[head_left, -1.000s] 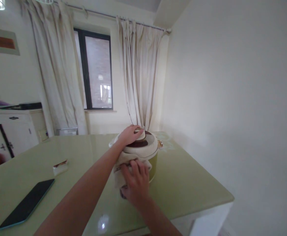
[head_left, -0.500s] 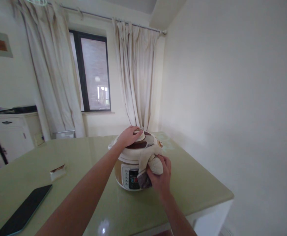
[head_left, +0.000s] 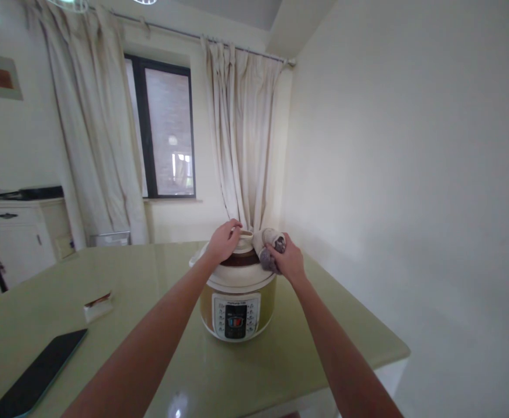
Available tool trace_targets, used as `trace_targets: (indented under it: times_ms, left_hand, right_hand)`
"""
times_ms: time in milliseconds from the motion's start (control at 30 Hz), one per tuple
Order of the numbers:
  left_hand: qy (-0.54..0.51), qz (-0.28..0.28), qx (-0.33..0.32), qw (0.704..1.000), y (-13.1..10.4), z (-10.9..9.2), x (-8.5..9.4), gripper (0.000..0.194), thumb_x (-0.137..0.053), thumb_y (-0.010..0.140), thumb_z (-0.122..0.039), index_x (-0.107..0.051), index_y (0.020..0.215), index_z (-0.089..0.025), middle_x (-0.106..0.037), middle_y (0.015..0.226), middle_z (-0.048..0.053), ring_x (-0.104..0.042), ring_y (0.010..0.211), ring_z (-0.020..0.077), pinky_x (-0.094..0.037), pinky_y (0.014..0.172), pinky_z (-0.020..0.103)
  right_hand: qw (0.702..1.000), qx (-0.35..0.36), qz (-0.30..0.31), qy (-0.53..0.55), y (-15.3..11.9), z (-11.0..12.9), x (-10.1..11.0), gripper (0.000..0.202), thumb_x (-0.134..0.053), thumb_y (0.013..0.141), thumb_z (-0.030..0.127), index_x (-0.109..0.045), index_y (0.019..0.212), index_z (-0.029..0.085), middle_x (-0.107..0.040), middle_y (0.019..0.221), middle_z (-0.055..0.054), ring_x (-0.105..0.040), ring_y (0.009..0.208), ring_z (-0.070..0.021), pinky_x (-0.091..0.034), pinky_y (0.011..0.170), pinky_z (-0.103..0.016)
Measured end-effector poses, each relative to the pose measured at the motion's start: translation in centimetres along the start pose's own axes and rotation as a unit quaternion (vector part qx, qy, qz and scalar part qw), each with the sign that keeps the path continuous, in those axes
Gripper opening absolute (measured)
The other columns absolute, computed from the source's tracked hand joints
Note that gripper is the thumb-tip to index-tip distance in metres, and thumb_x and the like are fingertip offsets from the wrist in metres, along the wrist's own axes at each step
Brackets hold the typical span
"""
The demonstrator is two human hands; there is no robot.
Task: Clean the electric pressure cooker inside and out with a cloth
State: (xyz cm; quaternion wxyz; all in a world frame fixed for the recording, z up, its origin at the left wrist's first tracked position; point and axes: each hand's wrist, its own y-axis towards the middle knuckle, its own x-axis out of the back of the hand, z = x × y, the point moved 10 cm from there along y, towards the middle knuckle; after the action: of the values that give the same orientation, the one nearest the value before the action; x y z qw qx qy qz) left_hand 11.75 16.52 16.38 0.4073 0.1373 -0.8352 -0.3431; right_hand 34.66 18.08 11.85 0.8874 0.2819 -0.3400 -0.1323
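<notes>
A white and gold electric pressure cooker (head_left: 237,281) stands upright on the green tabletop, its control panel (head_left: 236,316) facing me. My left hand (head_left: 223,241) is at the top of the lid, fingers curled against the left side of the white lid handle (head_left: 244,241). Bunched in my right hand (head_left: 288,257) is a beige and grey cloth (head_left: 268,248), pressed to the right upper part of the lid. The cloth hides the lid's right rim and part of the brown top.
A dark phone-like slab (head_left: 36,374) lies at the table's near left, with a small white and brown packet (head_left: 98,305) beyond it. The glossy green table (head_left: 150,313) ends at a rounded corner on the right, near a white wall (head_left: 411,174). Curtains hang behind.
My right hand has carried the cloth from the cooker's front right side up to the lid, uncovering the control panel. My left hand has shifted slightly left on the handle.
</notes>
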Motion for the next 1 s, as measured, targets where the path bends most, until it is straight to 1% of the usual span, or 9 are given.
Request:
trace_targets:
  times_ms: [133, 233, 333, 400, 533, 700, 767, 867, 1000]
  left_hand:
    - [-0.022, -0.016, 0.024, 0.999, -0.1, 0.7, 0.9, 0.035, -0.037, 0.09, -0.019, -0.072, 0.093, -0.023, -0.078, 0.098, 0.004, -0.07, 0.096, 0.0209, -0.052, 0.094, 0.032]
    - [-0.027, -0.013, 0.037, 0.999, 0.0, 1.1, 0.8, 0.034, -0.039, 0.088, -0.019, -0.072, 0.09, -0.023, -0.079, 0.097, 0.003, -0.07, 0.096, 0.0209, -0.052, 0.093, 0.032]
    - [-0.024, -0.018, 0.034, 0.999, 0.0, 1.1, 0.8, 0.033, -0.04, 0.088, -0.018, -0.072, 0.089, -0.024, -0.079, 0.099, 0.003, -0.07, 0.098, 0.0208, -0.052, 0.095, 0.032]
    - [-0.023, -0.019, 0.027, 0.999, -0.1, 1.0, 0.9, 0.032, -0.04, 0.087, -0.018, -0.072, 0.092, -0.024, -0.078, 0.099, 0.003, -0.07, 0.098, 0.0209, -0.052, 0.096, 0.033]
    - [-0.038, -0.005, 0.022, 0.999, -0.1, 0.8, 0.6, 0.033, -0.04, 0.086, -0.017, -0.071, 0.096, -0.022, -0.077, 0.1, 0.005, -0.069, 0.098, 0.0213, -0.053, 0.096, 0.035]
    - [-0.076, 0.019, 0.035, 0.996, 0.2, 1.3, 0.0, 0.029, -0.047, 0.085, -0.018, -0.072, 0.1, -0.022, -0.078, 0.108, 0.005, -0.069, 0.106, 0.0214, -0.053, 0.102, 0.036]
    - [-0.105, 0.017, 0.05, 0.993, 0.2, 1.8, -0.2, 0.025, -0.05, 0.084, -0.02, -0.071, 0.099, -0.022, -0.078, 0.106, 0.005, -0.07, 0.103, 0.021, -0.054, 0.1, 0.035]
    - [-0.132, -0.002, 0.054, 0.99, 0.2, 2.4, -0.3, 0.018, -0.054, 0.084, -0.021, -0.068, 0.095, -0.022, -0.077, 0.099, 0.004, -0.071, 0.096, 0.0201, -0.056, 0.091, 0.033]
    - [-0.126, -0.014, 0.038, 0.991, 0.1, 2.4, -0.3, 0.014, -0.054, 0.084, -0.022, -0.067, 0.09, -0.023, -0.076, 0.093, 0.002, -0.07, 0.09, 0.0195, -0.055, 0.085, 0.032]
  right_hand:
    - [0.984, 0.135, -0.102, 0.052, -9.0, 3.5, 1.3, 0.062, -0.066, 0.088, 0.04, -0.056, 0.146, 0.025, -0.066, 0.128, -0.012, -0.061, 0.116, -0.0301, -0.048, 0.101, -0.045]
    - [0.964, 0.25, -0.089, 0.001, -15.2, 7.8, -1.0, 0.068, -0.074, 0.08, 0.038, -0.058, 0.146, 0.028, -0.057, 0.141, -0.014, -0.056, 0.12, -0.0337, -0.045, 0.102, -0.05]
    - [0.922, 0.382, -0.04, -0.053, -18.5, 11.6, -4.4, 0.068, -0.076, 0.075, 0.041, -0.062, 0.141, 0.03, -0.056, 0.146, -0.012, -0.055, 0.119, -0.0345, -0.043, 0.1, -0.05]
    - [0.904, 0.422, -0.044, -0.059, -18.7, 12.4, -5.3, 0.067, -0.074, 0.075, 0.046, -0.063, 0.139, 0.028, -0.057, 0.145, -0.012, -0.056, 0.116, -0.0345, -0.044, 0.096, -0.049]
    - [0.918, 0.381, -0.114, -0.011, -16.8, 10.2, -3.3, 0.064, -0.068, 0.08, 0.046, -0.062, 0.141, 0.027, -0.058, 0.14, -0.014, -0.057, 0.113, -0.0335, -0.046, 0.095, -0.049]
    - [0.966, 0.169, -0.184, 0.071, -11.0, 3.4, 1.1, 0.057, -0.068, 0.083, 0.041, -0.064, 0.136, 0.022, -0.062, 0.125, -0.015, -0.058, 0.115, -0.0325, -0.049, 0.1, -0.049]
    - [0.982, 0.092, -0.147, 0.071, -7.2, 1.4, 1.6, 0.048, -0.066, 0.085, 0.044, -0.069, 0.126, 0.02, -0.067, 0.113, -0.012, -0.062, 0.106, -0.0298, -0.05, 0.095, -0.045]
    - [0.999, 0.015, -0.028, -0.011, -1.2, 0.1, 0.5, 0.039, -0.066, 0.086, 0.051, -0.073, 0.108, 0.021, -0.071, 0.098, -0.01, -0.065, 0.092, -0.0273, -0.05, 0.082, -0.038]
    - [0.991, 0.008, 0.082, -0.102, 4.0, 1.3, -1.7, 0.037, -0.064, 0.092, 0.051, -0.073, 0.11, 0.019, -0.075, 0.102, -0.011, -0.068, 0.093, -0.026, -0.044, 0.077, -0.035]
